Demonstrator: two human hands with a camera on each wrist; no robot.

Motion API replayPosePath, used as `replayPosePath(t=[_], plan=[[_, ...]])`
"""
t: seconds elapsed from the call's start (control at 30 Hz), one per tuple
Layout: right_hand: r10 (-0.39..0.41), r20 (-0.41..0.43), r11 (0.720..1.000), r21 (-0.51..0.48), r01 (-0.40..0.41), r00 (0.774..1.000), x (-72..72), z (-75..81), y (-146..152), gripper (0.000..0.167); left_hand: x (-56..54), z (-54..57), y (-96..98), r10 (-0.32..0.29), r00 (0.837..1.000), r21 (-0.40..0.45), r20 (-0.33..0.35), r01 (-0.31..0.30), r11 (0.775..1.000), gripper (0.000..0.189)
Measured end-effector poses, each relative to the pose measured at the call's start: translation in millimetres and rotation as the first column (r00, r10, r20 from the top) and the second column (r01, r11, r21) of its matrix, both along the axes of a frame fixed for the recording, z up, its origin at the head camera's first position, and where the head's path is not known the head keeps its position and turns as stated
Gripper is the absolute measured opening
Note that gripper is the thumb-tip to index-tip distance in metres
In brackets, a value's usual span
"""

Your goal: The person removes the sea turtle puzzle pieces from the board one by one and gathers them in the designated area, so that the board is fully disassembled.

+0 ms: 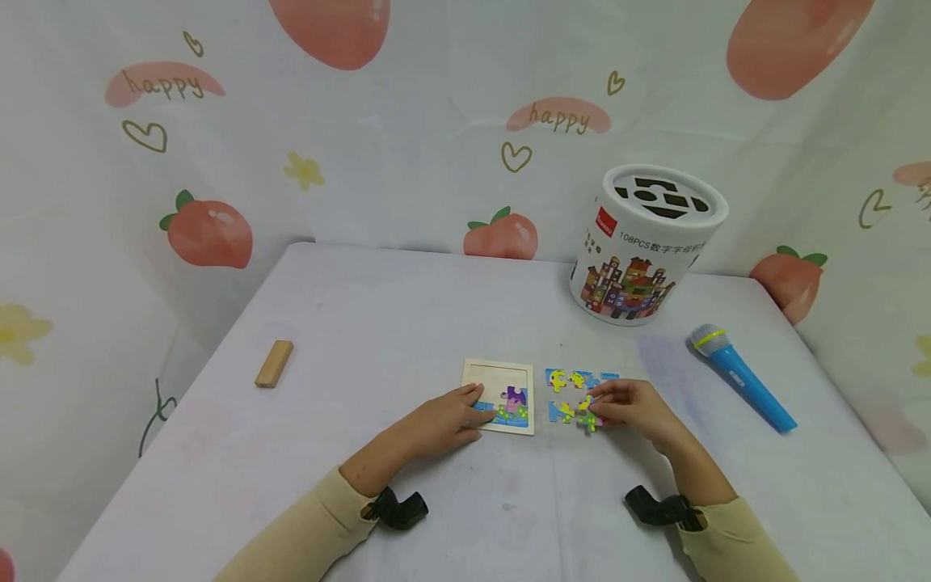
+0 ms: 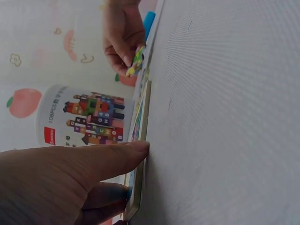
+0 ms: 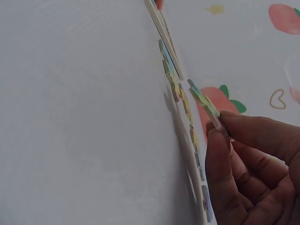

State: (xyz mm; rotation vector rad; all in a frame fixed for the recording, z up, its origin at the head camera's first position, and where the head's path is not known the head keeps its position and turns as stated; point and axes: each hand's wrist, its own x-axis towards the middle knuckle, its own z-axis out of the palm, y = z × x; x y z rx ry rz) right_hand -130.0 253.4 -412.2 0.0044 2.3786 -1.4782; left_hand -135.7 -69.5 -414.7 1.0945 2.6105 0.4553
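A square wooden puzzle board [image 1: 499, 364] lies flat on the table, with blue, green and purple pieces [image 1: 513, 402] fitted in its lower right part. My left hand [image 1: 447, 420] holds the board at its left side, thumb along the near edge and a fingertip on top. To the right, my right hand [image 1: 633, 408] pinches a green and yellow puzzle piece [image 3: 206, 105] between thumb and fingertips. The piece is tilted, raised over the loose puzzle pieces [image 1: 558, 380] laid in rows beside the board; the hand hides some of them.
A white bucket [image 1: 640, 250] with printed blocks and a slotted lid stands at the back right. The blue toy microphone [image 1: 749, 384] lies at the right. Over on the left is a wooden block [image 1: 274, 364]. A patterned cloth [image 1: 407, 145] hangs behind the table.
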Motion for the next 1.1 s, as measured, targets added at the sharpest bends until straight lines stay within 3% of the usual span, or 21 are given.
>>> replayPosePath(t=[0.6, 1.1], plan=[[-0.030, 0.023, 0.999, 0.028, 0.029, 0.999, -1.3, -6.1, 0.0, 0.038, 0.4, 0.9, -0.4, 0.004, 1.000, -0.010, 0.008, -0.004, 1.000, 0.038], [-0.037, -0.066, 0.984, 0.173, 0.048, 0.997, -1.2, -9.1, -5.2, 0.028, -0.8, 0.6, -0.4, 0.000, 1.000, 0.005, 0.012, 0.000, 1.000, 0.038]])
